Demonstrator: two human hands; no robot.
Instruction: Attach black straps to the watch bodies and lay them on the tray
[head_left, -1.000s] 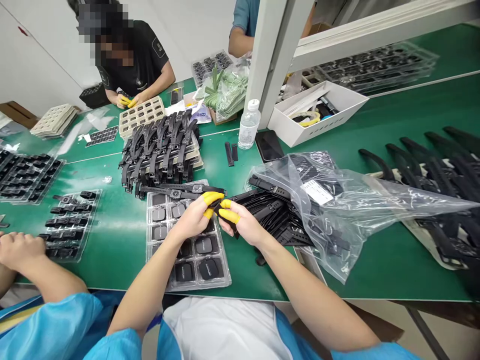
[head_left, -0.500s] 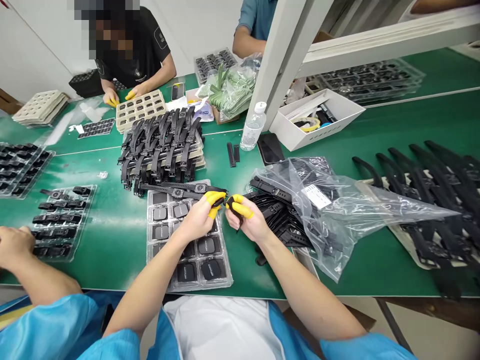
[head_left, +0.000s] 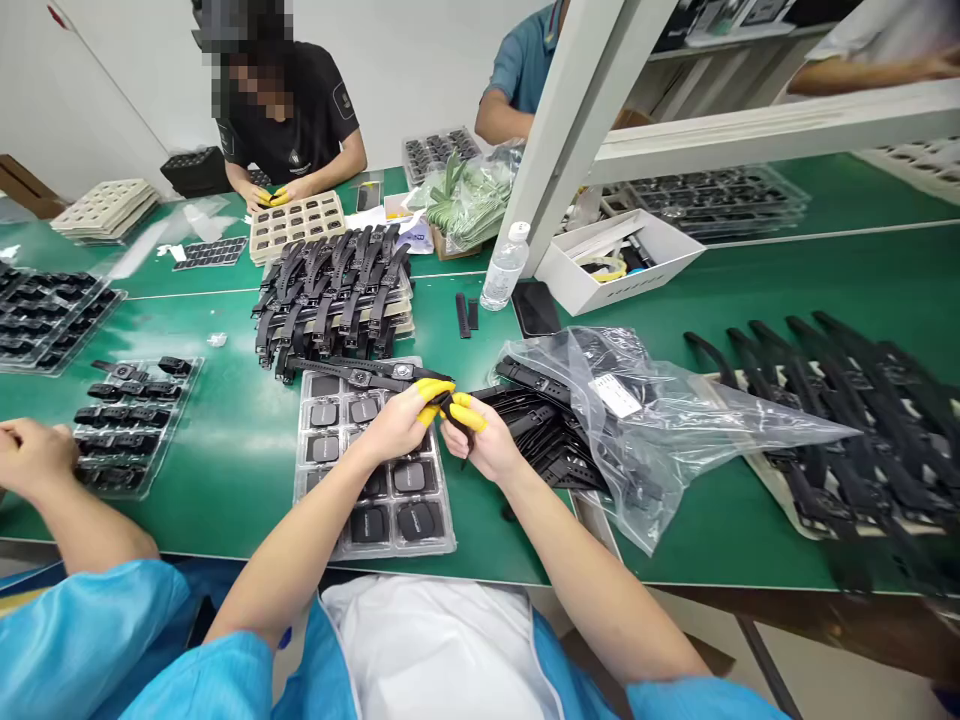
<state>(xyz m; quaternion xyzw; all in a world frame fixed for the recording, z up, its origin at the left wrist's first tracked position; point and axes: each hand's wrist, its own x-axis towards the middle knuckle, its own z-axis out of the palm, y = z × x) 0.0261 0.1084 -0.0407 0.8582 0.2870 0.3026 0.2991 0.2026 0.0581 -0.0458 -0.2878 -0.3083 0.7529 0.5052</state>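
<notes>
Above the tray's right edge, my left hand (head_left: 397,425) and my right hand (head_left: 486,445) meet, with yellow covers on their fingertips. My right fingers are closed on a black watch strap (head_left: 459,412), part of which hangs down. A small dark piece, mostly hidden, is pinched in my left hand against the strap's end; its kind cannot be made out. Under my left forearm lies a clear plastic tray (head_left: 397,550) with square black watch cases (head_left: 414,478) in its pockets. Two strapped watches (head_left: 360,379) lie across its far end. Loose black straps (head_left: 551,440) spill from a plastic bag (head_left: 660,460) beside my right hand.
Stacked trays of strapped watches (head_left: 330,300) stand ahead. A water bottle (head_left: 505,270), a phone (head_left: 535,308) and a white box (head_left: 600,290) stand by the post (head_left: 559,150). More straps (head_left: 832,400) lie right. A co-worker's hand (head_left: 37,455) rests by a watch tray at left.
My hands have come closer together, and the strap now meets the piece in my left hand. The whole view has shifted slightly. Across the table, a co-worker's hands have drawn together.
</notes>
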